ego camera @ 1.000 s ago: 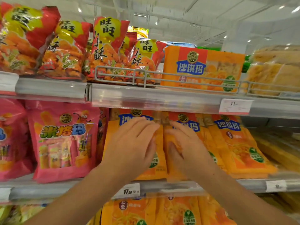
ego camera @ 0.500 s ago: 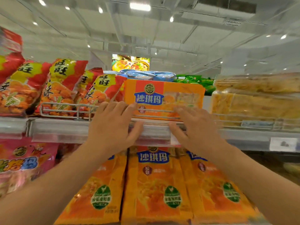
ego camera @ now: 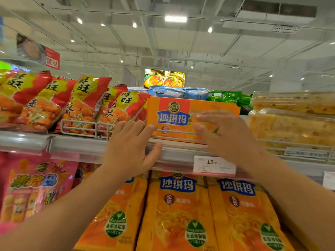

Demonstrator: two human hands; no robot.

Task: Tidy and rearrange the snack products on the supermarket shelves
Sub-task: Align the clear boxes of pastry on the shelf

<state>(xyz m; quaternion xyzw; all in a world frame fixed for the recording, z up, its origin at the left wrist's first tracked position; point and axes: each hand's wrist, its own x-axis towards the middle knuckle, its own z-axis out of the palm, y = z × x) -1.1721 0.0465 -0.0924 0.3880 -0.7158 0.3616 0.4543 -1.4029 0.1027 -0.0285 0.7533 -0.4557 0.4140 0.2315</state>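
Left hand lies flat and relaxed over the wire rail, fingertips at the orange box's lower left corner; right hand, fingers straight, presses its front face. Neither grasps. Likely squaring the box, which stands upright on the upper shelf between red bags and clear tubs.

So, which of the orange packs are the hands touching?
The orange pack on the upper shelf, behind the wire rail: the left hand and right hand rest on it. The lower-shelf orange packs are untouched.
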